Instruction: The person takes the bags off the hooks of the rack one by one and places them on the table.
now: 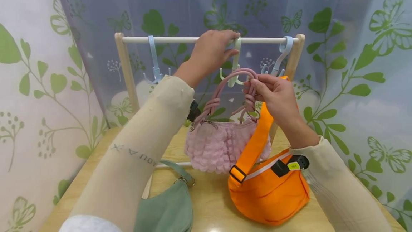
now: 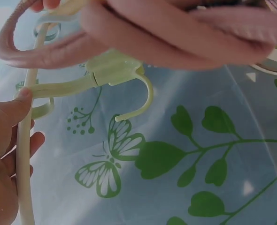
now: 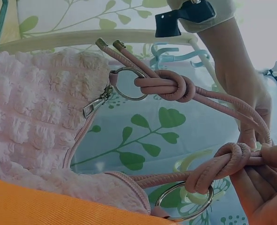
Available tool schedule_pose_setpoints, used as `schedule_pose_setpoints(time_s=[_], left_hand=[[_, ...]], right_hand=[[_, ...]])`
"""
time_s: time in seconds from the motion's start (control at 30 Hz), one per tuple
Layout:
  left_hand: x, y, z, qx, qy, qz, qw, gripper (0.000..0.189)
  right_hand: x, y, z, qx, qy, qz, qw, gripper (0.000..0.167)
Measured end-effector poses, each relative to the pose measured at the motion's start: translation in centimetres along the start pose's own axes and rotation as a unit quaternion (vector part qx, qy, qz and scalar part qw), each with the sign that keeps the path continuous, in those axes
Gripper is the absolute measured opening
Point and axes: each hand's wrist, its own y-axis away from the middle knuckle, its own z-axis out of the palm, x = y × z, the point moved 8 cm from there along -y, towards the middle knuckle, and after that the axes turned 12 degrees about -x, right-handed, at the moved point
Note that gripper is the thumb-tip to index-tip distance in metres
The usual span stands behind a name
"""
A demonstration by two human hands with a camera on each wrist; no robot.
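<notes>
A pink puffy handbag (image 1: 225, 146) hangs from its knotted pink handle (image 1: 219, 88), which my right hand (image 1: 278, 96) pinches near the knot on the right side. In the right wrist view, the knots and metal rings (image 3: 129, 84) of the handle show up close. My left hand (image 1: 212, 51) is up at the white rail (image 1: 177, 40), holding the top of a pale green hook (image 1: 236, 56). The left wrist view shows the thumb on the hook's stem (image 2: 63, 88) and fingers behind the rail. The handle's arch stands in front of the hook's lower prongs.
An orange bag (image 1: 270, 192) hangs at the right by its strap, near a blue hook (image 1: 283, 53). Another blue hook (image 1: 154, 60) is on the rail's left part. A green bag (image 1: 170, 207) lies on the wooden table (image 1: 209, 203), partly behind my left sleeve.
</notes>
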Motion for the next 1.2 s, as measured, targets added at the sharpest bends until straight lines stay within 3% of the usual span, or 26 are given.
schedule_pose_setpoints(time_s=[0.27,0.83,1.2], left_hand=[[-0.2,0.1,0.2,-0.005,0.012,0.002,0.9999,0.05],[-0.1,0.2,0.4,-0.006,0.014,0.004,0.9999,0.049],[0.1,0.2,0.0,0.02,0.005,0.008,0.9998,0.048]], right_hand=[[-0.5,0.5,0.5,-0.015,-0.023,-0.011,0.9996,0.033],[-1.0,1.8,2.0,-0.029,-0.007,-0.006,0.9995,0.035],[-1.3,2.9,2.4,-0.035,-0.005,0.004,0.9994,0.033]])
